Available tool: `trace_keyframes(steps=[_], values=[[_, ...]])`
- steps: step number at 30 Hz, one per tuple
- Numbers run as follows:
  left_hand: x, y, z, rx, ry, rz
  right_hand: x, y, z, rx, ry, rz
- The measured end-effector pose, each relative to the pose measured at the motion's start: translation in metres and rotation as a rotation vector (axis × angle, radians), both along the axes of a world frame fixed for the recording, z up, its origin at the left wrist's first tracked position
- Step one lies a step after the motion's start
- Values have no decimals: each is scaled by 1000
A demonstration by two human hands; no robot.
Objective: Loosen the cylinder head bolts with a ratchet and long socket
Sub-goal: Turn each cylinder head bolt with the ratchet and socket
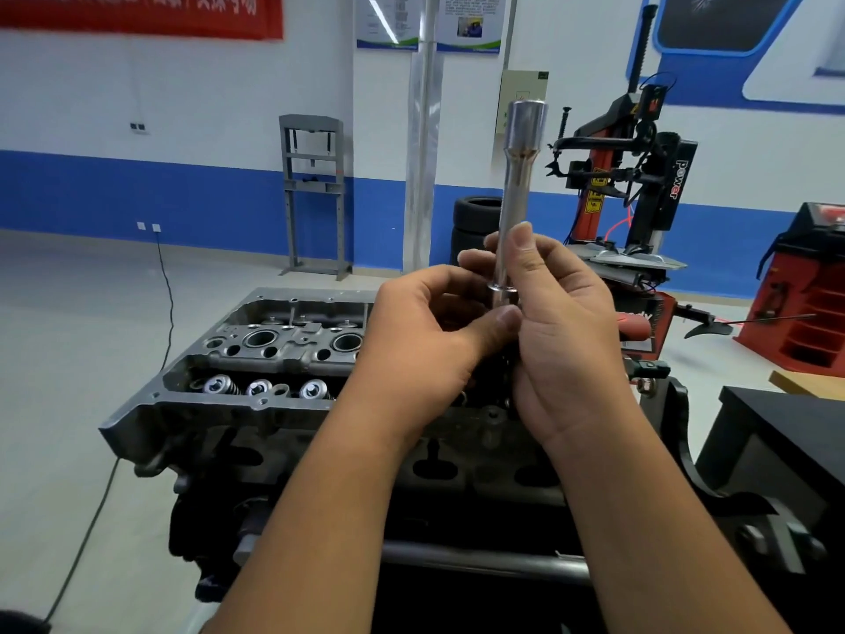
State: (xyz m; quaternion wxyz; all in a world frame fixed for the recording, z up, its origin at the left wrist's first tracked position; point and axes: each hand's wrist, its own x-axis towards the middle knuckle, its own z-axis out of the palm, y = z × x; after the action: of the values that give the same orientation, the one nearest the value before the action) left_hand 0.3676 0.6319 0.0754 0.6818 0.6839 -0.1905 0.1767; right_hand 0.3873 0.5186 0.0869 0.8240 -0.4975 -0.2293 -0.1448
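Observation:
A long chrome socket stands upright in the air above the engine, its wide end on top. My right hand grips its lower part, thumb and fingers wrapped round the shaft. My left hand is curled just left of it, its thumb and fingers pinching a part at the socket's lower end that I cannot make out, mostly hidden by both hands. The grey cylinder head sits below on an engine stand, with valve springs and spark plug wells showing. No ratchet handle is plainly visible.
A black cable runs over the floor at the left. A grey shop press stands by the far wall. A red and black tyre changer and stacked tyres are behind the socket. A dark bench is at the right.

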Motion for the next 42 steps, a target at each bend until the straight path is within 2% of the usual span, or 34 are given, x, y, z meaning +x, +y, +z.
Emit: trace_keyframes(steps=[3, 7, 14, 19, 26, 31, 37, 42], values=[[1, 0, -1, -14, -18, 56, 0, -1, -1, -19, -16, -29], [0, -1, 0, -13, 36, -136, 2, -2, -1, -52, -8, -72], [1, -3, -2, -12, -28, 72, 1, -1, -2, -14, 4, -29], [0, -1, 0, -2, 32, -98, 1, -1, -1, -33, 4, -35], [1, -3, -3, 0, -47, 88, -2, -1, -1, -37, 13, -55], [0, -1, 0, -10, 17, -107, 0, 0, -1, -63, 2, -69], [1, -3, -3, 16, -54, 108, -1, 1, -1, -13, 12, -18], [-2, -2, 1, 19, -18, -143, 1, -1, -2, -59, -4, -59]])
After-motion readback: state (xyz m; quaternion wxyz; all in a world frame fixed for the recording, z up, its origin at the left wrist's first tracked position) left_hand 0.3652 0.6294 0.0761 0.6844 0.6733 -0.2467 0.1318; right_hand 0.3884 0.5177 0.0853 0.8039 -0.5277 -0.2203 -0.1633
